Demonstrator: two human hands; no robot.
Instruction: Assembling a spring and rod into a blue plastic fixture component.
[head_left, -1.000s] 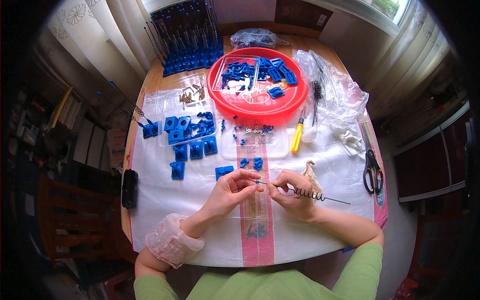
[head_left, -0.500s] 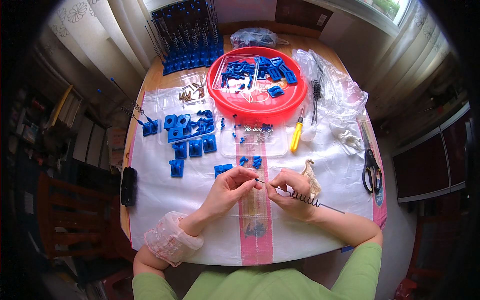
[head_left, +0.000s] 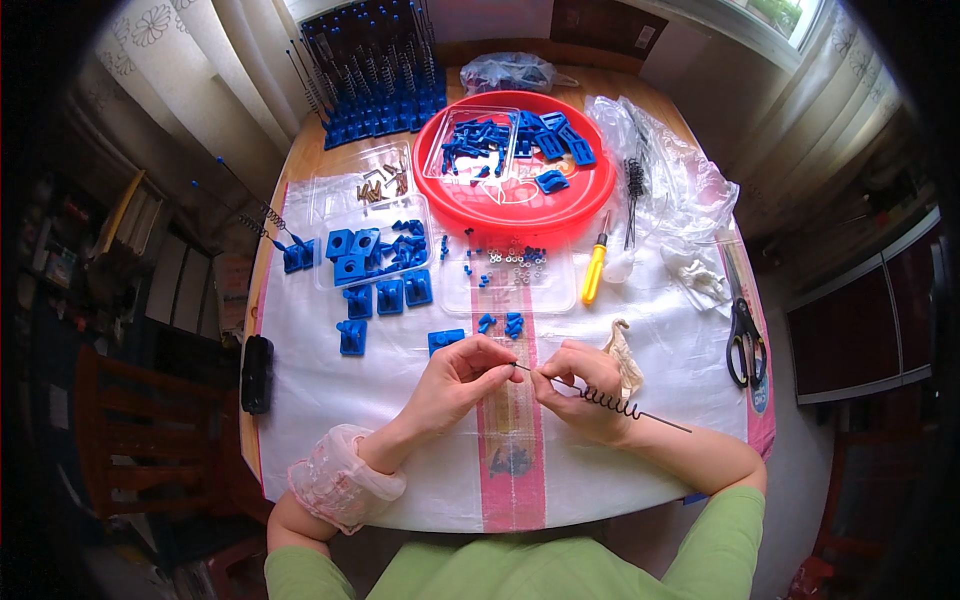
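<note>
We judge the coiled wire (head_left: 612,402) light, springy; left grip (head_left: 462,375) and right grip (head_left: 585,388) pinch its straight end, likely steadiest.

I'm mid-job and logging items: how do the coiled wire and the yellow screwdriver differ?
The coiled wire is dark with a spring-like stretch; the yellow screwdriver has a thick, bright handle. The right hand grips the wire, while the screwdriver lies untouched on the white sheet. Both include a thin, straight section.
</note>
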